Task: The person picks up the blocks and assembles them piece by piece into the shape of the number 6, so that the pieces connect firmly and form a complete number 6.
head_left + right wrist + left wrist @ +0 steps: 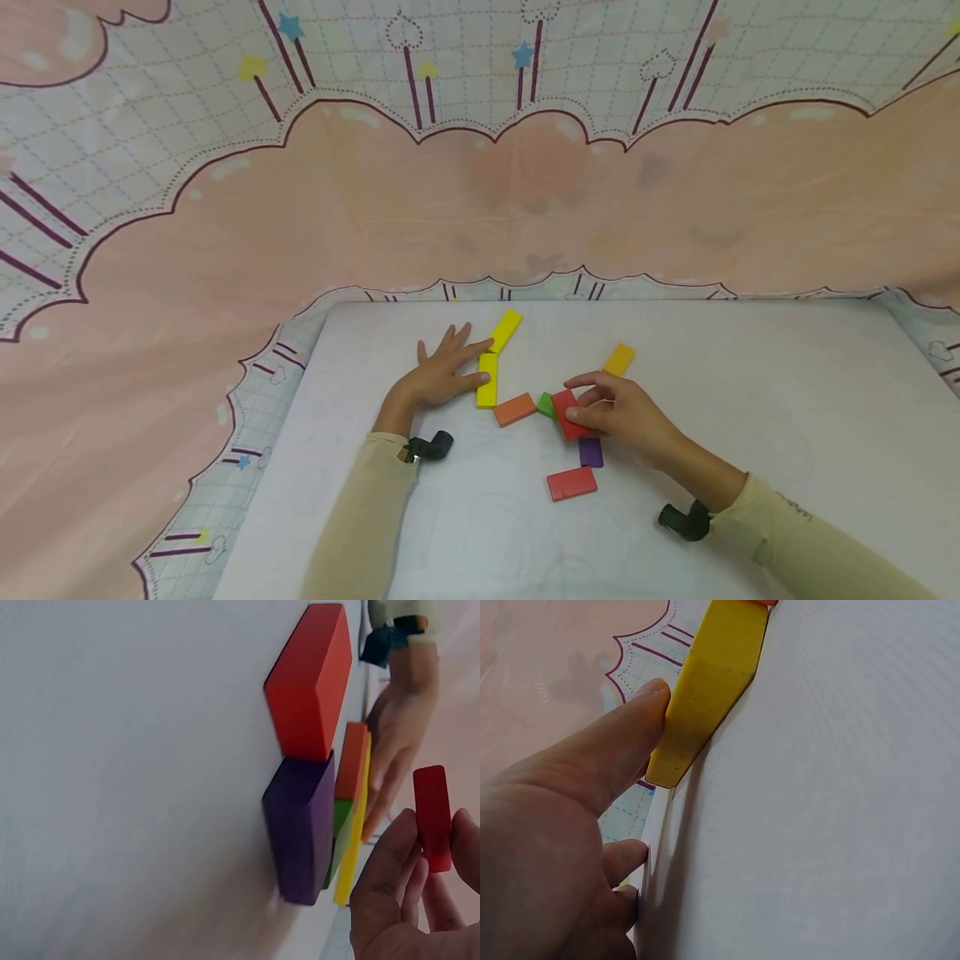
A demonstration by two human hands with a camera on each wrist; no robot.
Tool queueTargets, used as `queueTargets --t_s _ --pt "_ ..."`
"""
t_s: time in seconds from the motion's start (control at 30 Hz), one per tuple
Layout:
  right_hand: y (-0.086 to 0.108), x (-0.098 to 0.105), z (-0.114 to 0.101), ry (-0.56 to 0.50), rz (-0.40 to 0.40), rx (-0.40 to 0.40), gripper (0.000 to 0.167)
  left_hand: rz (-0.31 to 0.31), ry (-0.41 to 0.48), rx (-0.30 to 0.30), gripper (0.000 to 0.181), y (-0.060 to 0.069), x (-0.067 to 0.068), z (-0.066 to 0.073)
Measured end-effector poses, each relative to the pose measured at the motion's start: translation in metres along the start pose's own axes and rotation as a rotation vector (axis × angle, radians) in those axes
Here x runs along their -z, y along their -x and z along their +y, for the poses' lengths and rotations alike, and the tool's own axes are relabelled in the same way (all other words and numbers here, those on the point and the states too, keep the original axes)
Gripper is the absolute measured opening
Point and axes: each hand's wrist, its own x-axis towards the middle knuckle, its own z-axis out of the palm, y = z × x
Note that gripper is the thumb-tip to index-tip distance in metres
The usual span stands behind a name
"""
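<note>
Right grip [628, 415] pinches red block [564, 404]; gap between its edges and tabletop [765, 375].

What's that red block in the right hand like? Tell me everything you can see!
The red block is a flat rectangle with straight sides and a plain, smooth-looking surface; maybe painted wood, but I can't be sure. The right hand pinches it, covering part of it. It looks lifted off the white table, and in the head view it slants and hides part of the green block. Only the hand seems to touch it.
</note>
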Motion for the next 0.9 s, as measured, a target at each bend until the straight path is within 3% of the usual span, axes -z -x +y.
queueTargets --t_s 0.4,0.9 --pt "0.000 -0.027 -0.013 0.087 -0.098 0.045 0.038 0.004 -0.005 -0.002 0.069 0.001 0.000 0.001" --pt "-0.011 -0.063 -0.022 0.369 -0.227 0.202 0.030 0.011 0.010 -0.018 0.069 0.002 0.002 0.000"
